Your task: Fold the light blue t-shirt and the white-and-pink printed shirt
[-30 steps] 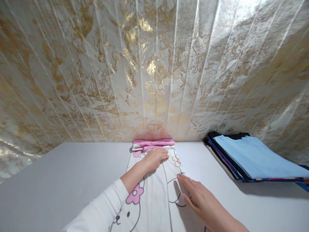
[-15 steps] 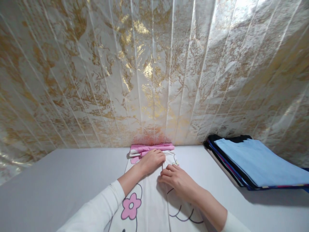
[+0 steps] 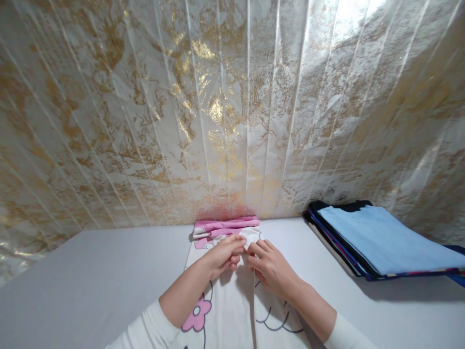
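Observation:
A white garment [image 3: 232, 315] with black line drawings and a pink flower print [image 3: 198, 312] lies lengthwise in front of me, its pink part [image 3: 227, 224] bunched in folds at the far end. My left hand [image 3: 225, 254] is closed over its upper middle, thumb and fingertips pinched on the white cloth just below the pink folds. Close beside it, my right hand [image 3: 271, 266] has curled fingers gripping the lengthwise edge of the cloth. That edge runs from between the hands down toward me. The fingertips partly hide the held cloth.
On the right of the white table [image 3: 109, 286] is a stack of folded clothes, a light blue garment [image 3: 385, 242] on top and darker ones [image 3: 341, 206] beneath. Behind the table hangs a shiny cream and gold patterned sheet [image 3: 232, 121].
My left hand has drawn slightly toward me and turned, so its curled lower fingers show. My right hand has shifted up a little, and the cloth edge between the hands looks lifted.

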`<state>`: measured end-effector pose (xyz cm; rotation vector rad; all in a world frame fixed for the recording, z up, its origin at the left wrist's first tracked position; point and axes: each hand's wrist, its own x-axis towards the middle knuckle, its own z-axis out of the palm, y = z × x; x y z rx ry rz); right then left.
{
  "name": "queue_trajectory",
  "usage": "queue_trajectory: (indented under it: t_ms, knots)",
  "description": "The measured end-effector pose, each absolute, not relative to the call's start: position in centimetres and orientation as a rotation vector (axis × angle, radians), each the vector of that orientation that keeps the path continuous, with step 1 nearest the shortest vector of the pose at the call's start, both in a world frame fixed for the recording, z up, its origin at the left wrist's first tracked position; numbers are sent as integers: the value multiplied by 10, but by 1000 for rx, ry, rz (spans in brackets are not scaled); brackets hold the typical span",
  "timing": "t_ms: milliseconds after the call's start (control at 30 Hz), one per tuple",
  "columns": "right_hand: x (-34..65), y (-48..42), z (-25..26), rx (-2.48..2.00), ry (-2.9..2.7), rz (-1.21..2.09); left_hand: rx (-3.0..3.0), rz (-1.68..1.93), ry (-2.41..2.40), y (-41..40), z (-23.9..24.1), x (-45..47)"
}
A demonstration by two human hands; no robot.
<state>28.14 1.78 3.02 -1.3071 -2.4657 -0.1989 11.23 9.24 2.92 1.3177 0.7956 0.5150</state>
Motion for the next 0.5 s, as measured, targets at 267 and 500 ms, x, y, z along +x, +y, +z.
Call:
queue_trajectory:
  t_ms: [267, 500]
  knots:
    - [277, -8, 19, -1260, -2332, 27, 800, 385, 566, 109, 29, 133]
    - [261, -56, -19, -1145, -2321, -81, 580, 303, 519, 113, 27, 135]
